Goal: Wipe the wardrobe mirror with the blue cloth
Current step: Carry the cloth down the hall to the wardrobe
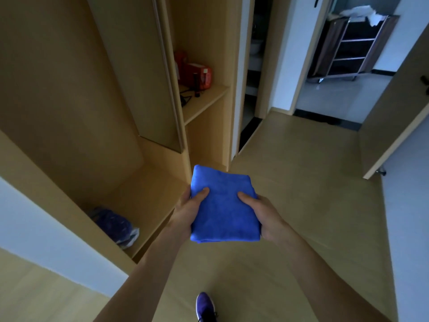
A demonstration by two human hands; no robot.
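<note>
A folded blue cloth point(224, 205) is held flat in front of me over the wooden floor. My left hand point(188, 211) grips its left edge with the thumb on top. On the right edge sits my right hand point(263, 216), thumb also on top. The open wooden wardrobe point(92, 112) stands to my left. Inside it a tall narrow panel point(144, 73) reflects the wood; it may be the mirror, but I cannot tell for sure.
A red box and a small dark item sit on a wardrobe shelf point(204, 101). A purple bag point(113, 223) lies on the wardrobe floor. A dark doorway point(251, 89) opens ahead, a cart point(348, 45) stands in the far room, and an open door point(399, 108) is at right. My purple shoe point(205, 306) shows below.
</note>
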